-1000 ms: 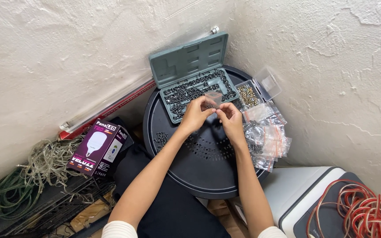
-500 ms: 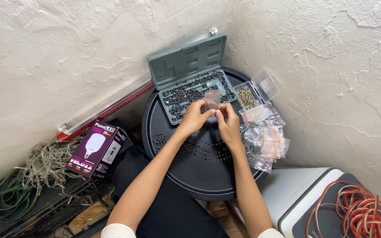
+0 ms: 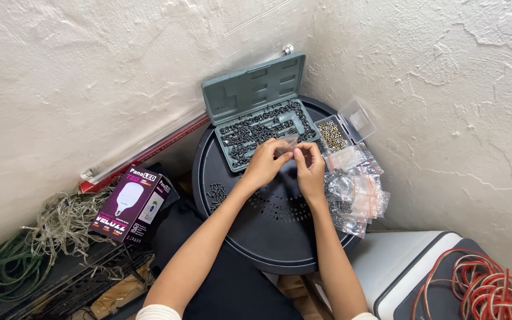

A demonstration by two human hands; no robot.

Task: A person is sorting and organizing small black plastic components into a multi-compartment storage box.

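Both hands were up over the round black plastic desk (image 3: 280, 237), which sat tucked in the corner where the two rough white plastered walls (image 3: 90, 77) met. The left hand (image 3: 266, 163) and the right hand (image 3: 309, 169) were close together, fingertips pinching a small clear plastic zip bag (image 3: 290, 144) between them, held just above the near edge of the open grey-green plastic case (image 3: 256, 115). That case stood at the far side of the desk, lid tipped back against the wall, its tray packed with dark screws. Couldn't tell what was in the little bag, too small and half hidden by fingers. Just right of the case there was a small clear plastic box of brassy bits (image 3: 331, 135) with its lid flipped open, and nearer than that a heap of clear zip bags with red seal strips (image 3: 354, 189), spilling over the right edge of the desk. A little cluster of loose dark screws (image 3: 216, 191) lay on the left part of the desk, well apart from the hands. Off to the left on the floor were a purple cardboard bulb box (image 3: 130, 204), a tangle of green and pale wire (image 3: 25, 249) and a long red-backed tube light fitting (image 3: 143, 155) leaning along the wall. Near right, a coil of red cable (image 3: 487, 290) lay on a white and dark grey box (image 3: 410, 266).
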